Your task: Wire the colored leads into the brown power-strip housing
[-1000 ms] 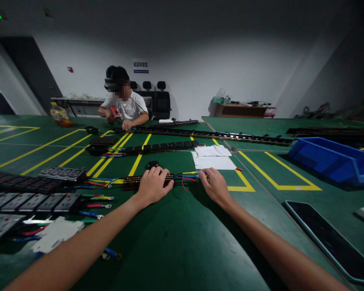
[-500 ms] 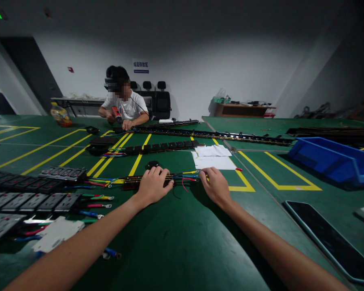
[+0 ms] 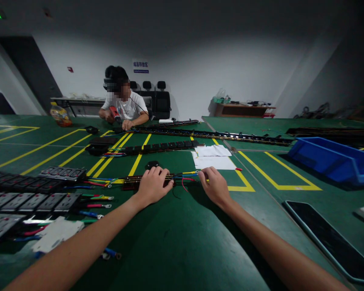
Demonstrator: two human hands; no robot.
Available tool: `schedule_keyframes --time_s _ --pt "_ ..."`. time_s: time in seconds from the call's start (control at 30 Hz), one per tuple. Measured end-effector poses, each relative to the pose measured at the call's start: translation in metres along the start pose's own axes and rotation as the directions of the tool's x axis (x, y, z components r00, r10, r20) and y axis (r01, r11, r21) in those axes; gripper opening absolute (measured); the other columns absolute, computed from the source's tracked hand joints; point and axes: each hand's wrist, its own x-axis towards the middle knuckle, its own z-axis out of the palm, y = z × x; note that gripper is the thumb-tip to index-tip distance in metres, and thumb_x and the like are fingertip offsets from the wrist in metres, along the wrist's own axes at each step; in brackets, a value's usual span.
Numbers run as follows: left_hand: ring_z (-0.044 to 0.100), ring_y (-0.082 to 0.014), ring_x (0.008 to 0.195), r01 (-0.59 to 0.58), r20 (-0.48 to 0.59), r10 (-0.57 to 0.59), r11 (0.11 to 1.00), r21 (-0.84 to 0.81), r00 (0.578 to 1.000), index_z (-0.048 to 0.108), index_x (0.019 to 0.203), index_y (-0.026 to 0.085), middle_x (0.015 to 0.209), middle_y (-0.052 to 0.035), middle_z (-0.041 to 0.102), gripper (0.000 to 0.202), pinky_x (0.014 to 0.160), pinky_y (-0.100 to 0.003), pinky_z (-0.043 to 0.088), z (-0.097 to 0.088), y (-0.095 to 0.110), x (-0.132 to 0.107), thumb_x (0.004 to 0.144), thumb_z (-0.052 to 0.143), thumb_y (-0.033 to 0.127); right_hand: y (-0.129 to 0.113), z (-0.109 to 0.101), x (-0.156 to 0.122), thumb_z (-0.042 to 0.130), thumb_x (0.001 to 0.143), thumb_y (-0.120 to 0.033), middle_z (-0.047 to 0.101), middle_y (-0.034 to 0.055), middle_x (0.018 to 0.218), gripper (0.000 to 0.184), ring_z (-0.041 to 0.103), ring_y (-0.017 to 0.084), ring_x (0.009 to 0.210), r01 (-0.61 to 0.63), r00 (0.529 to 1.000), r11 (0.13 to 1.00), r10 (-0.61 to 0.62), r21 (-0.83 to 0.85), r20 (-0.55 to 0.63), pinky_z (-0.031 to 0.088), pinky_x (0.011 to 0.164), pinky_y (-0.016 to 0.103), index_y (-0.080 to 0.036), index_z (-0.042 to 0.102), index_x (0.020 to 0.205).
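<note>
My left hand (image 3: 153, 186) rests with curled fingers on a dark socket strip (image 3: 133, 180) lying across the green table, gripping its right end. My right hand (image 3: 214, 186) sits just to the right, fingers closed round the coloured wires (image 3: 186, 175) that trail from the strip's end. Yellow, blue and red leads show between the two hands. A small black round part (image 3: 152, 164) lies just beyond my left hand.
Several socket strips with coloured leads (image 3: 33, 198) lie at the left. White papers (image 3: 214, 157) sit beyond my right hand. A blue bin (image 3: 336, 159) stands at right, a dark panel (image 3: 327, 238) near the right edge. A person (image 3: 124, 105) works on long strips (image 3: 212, 135) across the table.
Hardly anything differs. My right hand has edged slightly left toward the wires. The person across the table shifted a little.
</note>
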Motion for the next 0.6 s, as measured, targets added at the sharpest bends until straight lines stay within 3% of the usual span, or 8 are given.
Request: schedule_keyframes --time_s 0.2,0.4,0.6 --pt "0.060 -0.0290 0.104 -0.009 -0.014 0.009 1.000 -0.003 1.000 0.064 0.115 0.021 0.113 -0.0109 0.066 0.036 0.085 -0.042 0.047 0.0025 -0.0013 -0.0003 0.100 0.049 0.050 0.0001 -0.0002 0.0002 0.041 0.105 -0.044 0.068 0.0079 0.092 0.034 0.061 0.021 0.081 -0.052 0.999 0.998 0.051 -0.044 -0.009 0.041 0.071 0.032 -0.022 0.064 0.092" --pt "0.060 -0.0290 0.105 -0.015 -0.005 0.015 1.000 -0.008 1.000 0.064 0.117 0.020 0.113 -0.0110 0.066 0.038 0.086 -0.042 0.047 0.0026 -0.0016 0.0000 0.100 0.048 0.050 0.0010 0.0007 0.0001 0.040 0.106 -0.043 0.063 0.0066 0.070 0.048 0.055 0.022 0.074 0.031 0.997 0.985 -0.018 -0.170 0.072 0.035 0.067 0.033 -0.024 0.053 0.064" --pt "0.059 -0.0286 0.106 -0.013 -0.004 0.013 1.000 -0.004 1.000 0.064 0.117 0.020 0.114 -0.0106 0.067 0.037 0.085 -0.041 0.047 0.0017 -0.0010 -0.0001 0.100 0.048 0.049 0.0002 -0.0008 0.0000 0.040 0.106 -0.041 0.068 0.0085 0.082 0.040 0.060 0.023 0.082 0.033 0.999 0.993 -0.034 -0.117 -0.002 0.037 0.073 0.033 -0.022 0.063 0.080"
